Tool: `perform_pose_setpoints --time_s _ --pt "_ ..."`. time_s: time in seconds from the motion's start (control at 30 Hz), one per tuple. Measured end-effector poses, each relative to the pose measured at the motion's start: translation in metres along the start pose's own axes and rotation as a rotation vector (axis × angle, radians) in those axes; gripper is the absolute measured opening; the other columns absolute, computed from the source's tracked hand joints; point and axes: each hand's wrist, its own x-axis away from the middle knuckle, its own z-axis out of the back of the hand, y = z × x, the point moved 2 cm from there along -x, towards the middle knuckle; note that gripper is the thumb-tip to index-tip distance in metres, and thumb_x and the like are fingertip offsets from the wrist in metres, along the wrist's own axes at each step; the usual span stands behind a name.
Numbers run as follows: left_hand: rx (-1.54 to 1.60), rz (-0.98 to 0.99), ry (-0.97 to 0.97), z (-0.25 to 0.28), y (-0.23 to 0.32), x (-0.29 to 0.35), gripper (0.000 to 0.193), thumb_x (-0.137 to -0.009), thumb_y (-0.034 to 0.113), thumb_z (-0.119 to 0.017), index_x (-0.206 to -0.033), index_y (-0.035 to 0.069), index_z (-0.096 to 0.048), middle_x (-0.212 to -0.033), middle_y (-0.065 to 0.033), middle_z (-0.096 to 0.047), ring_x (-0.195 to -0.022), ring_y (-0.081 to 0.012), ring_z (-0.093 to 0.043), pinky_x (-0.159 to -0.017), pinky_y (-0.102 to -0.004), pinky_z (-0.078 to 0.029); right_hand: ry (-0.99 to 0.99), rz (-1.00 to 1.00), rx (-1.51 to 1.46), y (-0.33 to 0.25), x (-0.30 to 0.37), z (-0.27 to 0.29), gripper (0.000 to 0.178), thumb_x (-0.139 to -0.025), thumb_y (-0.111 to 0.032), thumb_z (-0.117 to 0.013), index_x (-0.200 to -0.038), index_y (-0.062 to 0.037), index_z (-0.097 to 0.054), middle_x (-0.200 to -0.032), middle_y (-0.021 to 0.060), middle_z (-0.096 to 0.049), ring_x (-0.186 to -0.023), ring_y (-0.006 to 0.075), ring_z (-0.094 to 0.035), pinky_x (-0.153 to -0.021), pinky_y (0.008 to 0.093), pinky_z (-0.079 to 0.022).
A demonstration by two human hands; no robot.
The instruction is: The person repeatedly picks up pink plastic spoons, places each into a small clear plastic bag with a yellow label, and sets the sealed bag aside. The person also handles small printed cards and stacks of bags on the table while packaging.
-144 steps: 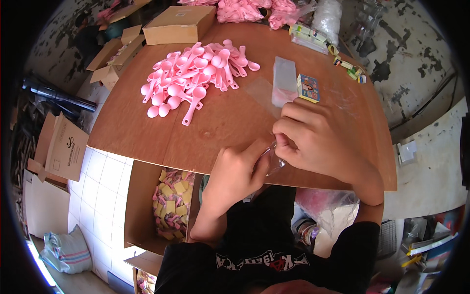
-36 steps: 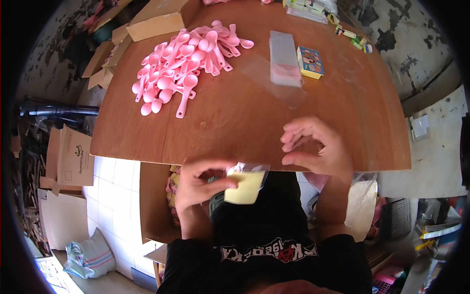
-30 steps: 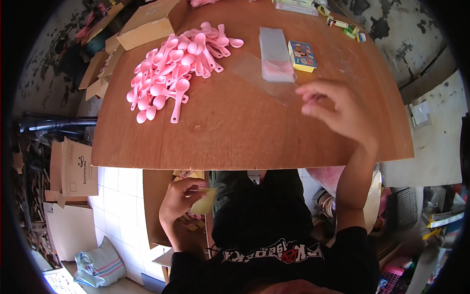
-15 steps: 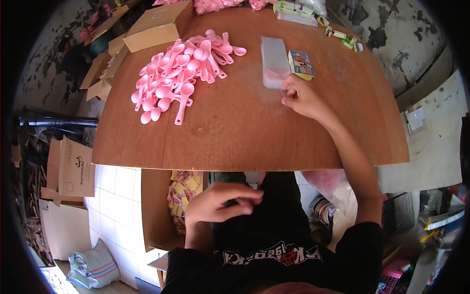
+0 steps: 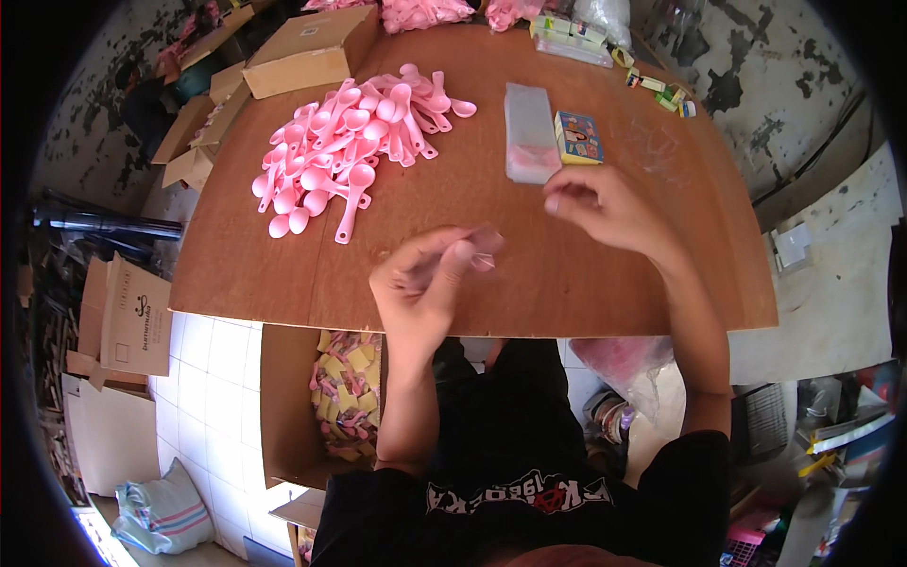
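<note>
Over the front middle of the table, my left hand point(image 5: 420, 283) pinches a small clear plastic bag point(image 5: 484, 253) between thumb and fingers. My right hand point(image 5: 605, 210) hovers to the right with fingers loosely curled and the thumb apart from them; nothing shows in it. Just beyond it lie a stack of clear plastic bags point(image 5: 529, 123), pinkish at the near end, and a small blue and yellow box point(image 5: 578, 138). A heap of pink plastic spoons point(image 5: 331, 142) spreads over the table's left half.
A closed cardboard box point(image 5: 312, 52) stands behind the spoons on the wooden table point(image 5: 274, 283). Rolls of tape point(image 5: 652, 83) and clear packs point(image 5: 572, 42) sit at the back right. Below the front edge, an open carton point(image 5: 293, 406) holds small pink and yellow packets point(image 5: 348, 387).
My left hand has risen from my lap to above the table and now grips a clear bag. My right hand has drawn slightly back from the bag stack.
</note>
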Motion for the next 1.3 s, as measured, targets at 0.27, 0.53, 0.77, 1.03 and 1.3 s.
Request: perform_pose_setpoints --time_s 0.27,0.53,0.77,1.03,1.3 --pt "0.045 0.272 0.087 0.015 -0.012 -0.001 0.017 -0.092 0.008 -0.066 -0.108 0.001 -0.063 -0.088 -0.0096 -0.071 -0.067 -0.0124 -0.066 -0.055 -0.0234 -0.056 0.368 0.006 0.827 0.081 -0.018 0.019 0.024 -0.083 -0.015 -0.069 -0.106 -0.009 -0.071 -0.097 0.0152 -0.071 -0.084 0.034 -0.068 -0.075 0.0455 -0.054" --pt "0.271 0.245 0.118 0.024 -0.016 0.002 0.021 -0.098 0.017 -0.06 -0.105 -0.002 -0.063 -0.08 -0.0048 -0.065 -0.071 -0.0162 -0.069 -0.059 -0.0287 -0.061 0.352 -0.088 0.634 0.092 -0.021 0.028 0.012 -0.086 -0.016 -0.067 -0.091 -0.0104 -0.076 -0.096 0.0097 -0.071 -0.082 0.0337 -0.068 -0.073 0.0463 -0.054" --pt "0.086 0.239 0.126 0.032 -0.019 0.002 0.019 -0.093 0.013 -0.066 -0.105 -0.003 -0.068 -0.084 -0.0099 -0.072 -0.064 -0.0122 -0.065 -0.056 -0.0257 -0.053 0.458 -0.053 0.864 0.076 -0.033 0.029 0.015 -0.089 -0.019 -0.063 -0.097 -0.0089 -0.071 -0.094 0.0124 -0.07 -0.078 0.0358 -0.066 -0.068 0.0445 -0.054" --pt "-0.088 0.251 0.063 0.032 -0.01 0.005 0.019 -0.092 0.009 -0.069 -0.102 -0.007 -0.069 -0.077 -0.0044 -0.068 -0.063 -0.0065 -0.057 -0.052 -0.021 -0.043 0.698 0.148 -0.093 -0.025 -0.007 0.013 0.016 -0.094 -0.012 -0.064 -0.103 0.0006 -0.067 -0.09 0.005 -0.069 -0.076 0.0119 -0.066 -0.068 0.025 -0.051" --pt "-0.14 0.42 -0.029 0.017 -0.005 0.01 0.02 -0.091 0.01 -0.069 -0.103 -0.007 -0.069 -0.088 -0.0077 -0.072 -0.075 -0.0087 -0.066 -0.065 -0.024 -0.058 0.405 0.298 -0.216 -0.07 0.008 -0.001 0.014 -0.09 -0.007 -0.068 -0.098 0.0043 -0.068 -0.09 0.0067 -0.07 -0.084 0.0092 -0.064 -0.073 0.023 -0.05"
